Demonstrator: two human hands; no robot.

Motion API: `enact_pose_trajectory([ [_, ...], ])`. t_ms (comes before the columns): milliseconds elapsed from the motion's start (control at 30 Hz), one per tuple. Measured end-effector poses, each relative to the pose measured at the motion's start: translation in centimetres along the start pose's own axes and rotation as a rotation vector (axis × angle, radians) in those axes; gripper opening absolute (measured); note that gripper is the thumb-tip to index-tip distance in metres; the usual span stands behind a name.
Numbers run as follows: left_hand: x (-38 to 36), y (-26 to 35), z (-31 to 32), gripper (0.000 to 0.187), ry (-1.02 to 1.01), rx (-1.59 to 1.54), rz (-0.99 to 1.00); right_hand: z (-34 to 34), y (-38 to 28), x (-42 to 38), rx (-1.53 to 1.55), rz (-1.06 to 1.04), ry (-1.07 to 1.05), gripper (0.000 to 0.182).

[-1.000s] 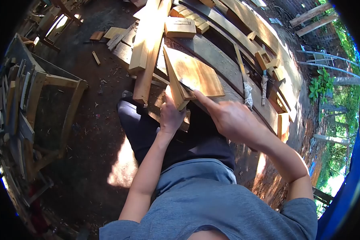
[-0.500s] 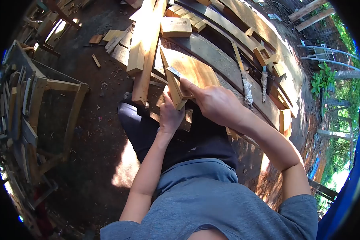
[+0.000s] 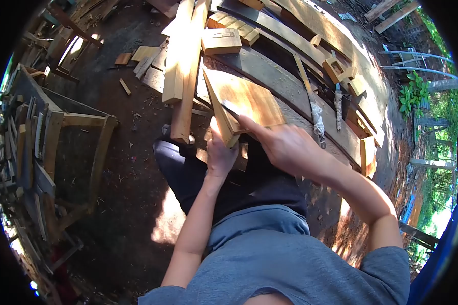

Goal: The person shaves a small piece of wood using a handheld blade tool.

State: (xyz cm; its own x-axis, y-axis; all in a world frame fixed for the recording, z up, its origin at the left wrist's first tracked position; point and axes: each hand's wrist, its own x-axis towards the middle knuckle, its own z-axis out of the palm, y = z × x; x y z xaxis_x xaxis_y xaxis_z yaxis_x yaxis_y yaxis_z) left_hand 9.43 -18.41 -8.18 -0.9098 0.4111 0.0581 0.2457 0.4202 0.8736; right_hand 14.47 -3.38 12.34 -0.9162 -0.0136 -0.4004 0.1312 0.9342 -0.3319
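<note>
Tan, wedge-edged wooden piece (image 3: 217, 108): at the planked grey tabletop's (image 3: 277, 77) near side, above the lap. Left hand (image 3: 222, 155) grips its lower end. Right hand (image 3: 295, 151), motion-blurred, closed around a thin dark flat strip (image 3: 230, 107), index finger extended along it, strip at the piece's edge. Judged stiff, fairly light, dry, not slippery; corners may chip. Best hold: lower end, fingers clear of the strip. Beyond: pale rectangular wooden block (image 3: 222, 42).
</note>
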Motion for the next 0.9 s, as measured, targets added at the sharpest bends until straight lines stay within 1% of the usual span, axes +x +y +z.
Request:
enact_pose_trajectory([
  [33, 0.1, -0.1, -0.1, 0.062, 0.03, 0.002, 0.031, -0.5, 0.0, -0.8, 0.004, -0.004, 0.007, 0.056],
  [100, 0.0, -0.4, 0.0, 0.063, 0.022, -0.006, -0.004, -0.8, 0.2, -2.1, 0.037, 0.021, -0.099, 0.057],
  [167, 0.0, -0.5, 0.1, 0.062, -0.023, -0.006, -0.032, -0.3, 1.0, -0.2, 0.089, -0.019, 0.005, 0.051],
  [200, 0.2, 0.2, -0.4, 0.061, -0.032, -0.065, -0.009, 0.7, 2.0, 1.7, 0.073, -0.03, 0.049, 0.05],
  [233, 0.2, 0.3, -0.4, 0.061, -0.035, -0.058, 0.001, 1.4, 2.8, 3.5, 0.057, -0.047, 0.095, 0.048],
  [267, 0.0, 0.6, -0.3, 0.06, -0.011, 0.053, -0.003, 1.3, 3.0, 4.6, 0.064, -0.049, 0.104, 0.048],
  [300, -0.1, 0.7, -0.5, 0.058, 0.012, 0.163, -0.007, 1.1, 3.0, 5.4, 0.018, -0.037, 0.06, 0.048],
  [333, 0.0, 0.7, -0.7, 0.058, 0.01, 0.168, -0.001, 0.8, 2.9, 5.8, -0.031, -0.022, 0.013, 0.047],
  [367, 0.0, 0.7, -0.7, 0.058, 0.018, 0.133, 0.013, 0.6, 2.8, 4.7, -0.032, -0.019, 0.013, 0.047],
  [433, 0.2, 0.7, -0.4, 0.057, 0.03, 0.084, 0.017, -0.6, 1.6, 0.3, 0.076, 0.025, -0.006, 0.049],
  [467, 0.3, 0.5, -0.3, 0.058, 0.02, 0.033, 0.011, -0.1, 1.6, -1.3, 0.083, 0.002, 0.001, 0.049],
  [500, 0.1, 0.2, -0.2, 0.058, 0.007, -0.016, 0.003, 0.1, 1.6, -2.4, 0.094, -0.019, 0.006, 0.049],
  [567, -0.1, -0.5, 0.0, 0.058, -0.007, -0.02, 0.011, 0.4, 1.5, -2.1, 0.135, -0.002, -0.018, 0.049],
  [633, -0.4, -2.2, 0.8, 0.06, 0.025, 0.13, 0.041, 0.9, 1.7, 0.7, 0.24, -0.024, 0.071, 0.043],
  [700, -0.2, -0.7, 0.2, 0.063, 0.009, 0.096, 0.019, 1.3, 2.1, 4.3, 0.299, -0.089, 0.175, 0.033],
  [767, -0.1, -0.2, -0.5, 0.065, -0.007, 0.063, -0.005, 1.0, 2.2, 4.4, 0.235, -0.091, 0.104, 0.048],
  [833, -0.1, -0.6, -0.1, 0.069, -0.006, 0.068, 0.009, -0.1, 1.4, 1.2, 0.206, -0.054, 0.047, 0.045],
  [867, 0.0, -0.4, -0.2, 0.069, 0.0, 0.009, 0.01, -0.6, 1.2, -0.4, 0.162, -0.005, -0.045, 0.053],
  [900, -0.2, -0.5, -0.1, 0.069, 0.0, 0.005, -0.006, -0.4, 1.3, -0.8, 0.161, -0.006, -0.061, 0.053],
])
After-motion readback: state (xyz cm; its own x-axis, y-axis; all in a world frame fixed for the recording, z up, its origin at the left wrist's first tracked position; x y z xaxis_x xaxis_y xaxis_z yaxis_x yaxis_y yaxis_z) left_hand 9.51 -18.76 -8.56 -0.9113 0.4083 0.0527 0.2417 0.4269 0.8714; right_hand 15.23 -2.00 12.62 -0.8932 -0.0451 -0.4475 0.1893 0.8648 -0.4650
